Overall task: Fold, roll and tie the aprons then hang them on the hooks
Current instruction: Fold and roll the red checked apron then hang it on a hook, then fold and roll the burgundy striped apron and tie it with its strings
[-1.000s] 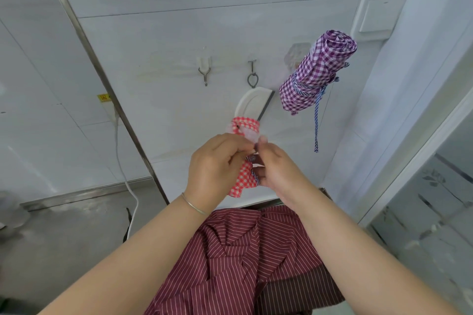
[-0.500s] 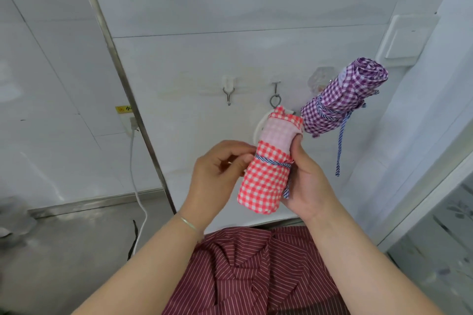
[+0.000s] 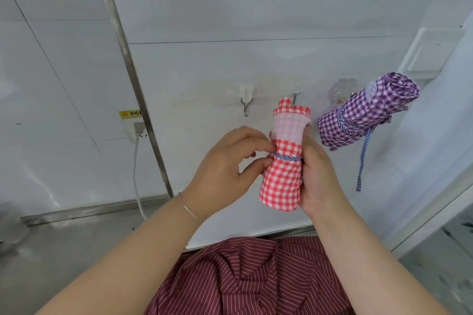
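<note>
A rolled red-and-white checked apron (image 3: 282, 171), tied round its middle with a blue striped string (image 3: 286, 158), stands upright in front of the wall. My right hand (image 3: 320, 176) grips it from the right side. My left hand (image 3: 230, 163) pinches at the string on the roll's left edge. A rolled purple checked apron (image 3: 368, 112) hangs on the right hook, its blue striped tie (image 3: 362, 163) dangling. An empty hook (image 3: 246, 106) is on the wall to the left; the red roll's top partly hides the middle hook (image 3: 294, 96).
A dark red striped cloth (image 3: 245, 279) lies below my arms. A metal post (image 3: 133, 79) runs down the wall at left, beside a socket with a white cable (image 3: 137, 176). A white switch plate (image 3: 432, 55) sits at upper right, and a glass panel (image 3: 435, 258) at lower right.
The red roll rose from low between my hands to upright near the middle hook. My right hand shifted to grip its side; my left hand stays at the string.
</note>
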`<state>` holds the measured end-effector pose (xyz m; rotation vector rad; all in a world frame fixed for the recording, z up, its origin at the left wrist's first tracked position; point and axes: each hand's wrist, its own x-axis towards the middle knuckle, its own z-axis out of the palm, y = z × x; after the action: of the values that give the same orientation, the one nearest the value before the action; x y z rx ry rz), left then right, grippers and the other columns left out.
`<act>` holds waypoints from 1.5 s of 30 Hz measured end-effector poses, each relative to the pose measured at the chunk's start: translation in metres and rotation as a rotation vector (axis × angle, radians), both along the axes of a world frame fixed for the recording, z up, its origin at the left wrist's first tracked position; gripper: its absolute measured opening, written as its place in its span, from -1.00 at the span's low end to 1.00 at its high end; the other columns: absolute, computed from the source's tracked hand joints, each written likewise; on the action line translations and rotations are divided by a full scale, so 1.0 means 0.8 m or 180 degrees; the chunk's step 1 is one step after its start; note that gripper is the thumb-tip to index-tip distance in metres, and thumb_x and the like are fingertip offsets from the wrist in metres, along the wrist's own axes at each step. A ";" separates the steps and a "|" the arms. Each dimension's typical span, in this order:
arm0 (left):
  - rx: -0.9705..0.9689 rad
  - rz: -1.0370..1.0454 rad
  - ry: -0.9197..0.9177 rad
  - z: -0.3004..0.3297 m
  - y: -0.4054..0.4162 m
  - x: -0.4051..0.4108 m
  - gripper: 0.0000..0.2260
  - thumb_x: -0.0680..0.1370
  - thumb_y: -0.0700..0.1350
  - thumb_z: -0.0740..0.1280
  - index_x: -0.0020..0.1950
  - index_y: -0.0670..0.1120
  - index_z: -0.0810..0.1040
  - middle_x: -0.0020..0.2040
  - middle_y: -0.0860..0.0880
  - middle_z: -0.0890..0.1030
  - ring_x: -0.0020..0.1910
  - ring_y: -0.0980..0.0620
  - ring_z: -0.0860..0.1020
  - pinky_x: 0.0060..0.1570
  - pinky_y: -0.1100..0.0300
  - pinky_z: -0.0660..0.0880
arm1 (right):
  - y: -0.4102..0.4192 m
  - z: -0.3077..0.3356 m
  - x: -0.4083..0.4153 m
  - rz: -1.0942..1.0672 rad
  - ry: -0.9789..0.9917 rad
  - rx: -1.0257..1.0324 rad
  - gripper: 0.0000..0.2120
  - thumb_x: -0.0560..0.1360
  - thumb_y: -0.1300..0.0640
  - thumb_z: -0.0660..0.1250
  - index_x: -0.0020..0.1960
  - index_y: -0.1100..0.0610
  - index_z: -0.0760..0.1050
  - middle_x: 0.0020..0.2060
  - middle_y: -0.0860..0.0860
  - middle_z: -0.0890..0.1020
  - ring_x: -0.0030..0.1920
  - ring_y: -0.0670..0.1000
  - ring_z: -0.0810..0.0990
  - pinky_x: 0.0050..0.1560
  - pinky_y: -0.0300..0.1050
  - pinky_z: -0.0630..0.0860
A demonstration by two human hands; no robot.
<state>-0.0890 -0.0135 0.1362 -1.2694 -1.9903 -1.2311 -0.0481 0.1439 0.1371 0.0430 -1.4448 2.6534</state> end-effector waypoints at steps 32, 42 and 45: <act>-0.0427 0.1764 0.2348 0.042 -0.033 -0.089 -0.92 0.53 -0.17 0.39 -0.10 -0.03 0.67 -0.03 -0.02 0.65 -0.01 -0.08 0.44 0.03 0.06 0.34 | -0.047 0.024 -0.057 -0.1704 0.0661 0.0992 -0.66 0.60 0.13 0.25 0.30 0.27 0.40 0.15 0.10 0.58 0.13 -0.05 0.59 0.16 -0.12 0.53; -0.0133 0.0879 0.1640 -0.072 -0.022 -0.007 -0.72 0.46 -0.37 0.29 0.11 -0.10 0.44 0.03 -0.07 0.38 -0.17 -0.07 0.39 -0.22 0.11 0.36 | -0.028 -0.068 0.001 -0.1916 -0.0115 0.1773 -0.78 0.59 0.15 0.27 0.22 0.03 0.38 0.00 -0.04 0.52 -0.10 -0.04 0.60 -0.06 -0.14 0.58; -0.0508 0.0659 0.1057 -0.129 -0.015 0.009 -0.77 0.47 -0.36 0.29 0.08 -0.14 0.49 0.02 -0.09 0.44 -0.16 -0.08 0.46 -0.22 0.18 0.39 | -0.018 -0.137 0.020 -0.1476 -0.0953 0.2454 -0.87 0.61 0.12 0.23 0.15 0.08 0.46 -0.06 0.00 0.59 -0.27 -0.12 0.60 -0.16 -0.14 0.56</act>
<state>-0.0815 -0.0258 0.0326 -1.2137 -1.9430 -0.7239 -0.0324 0.1298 0.0275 -0.5610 -2.1587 1.6756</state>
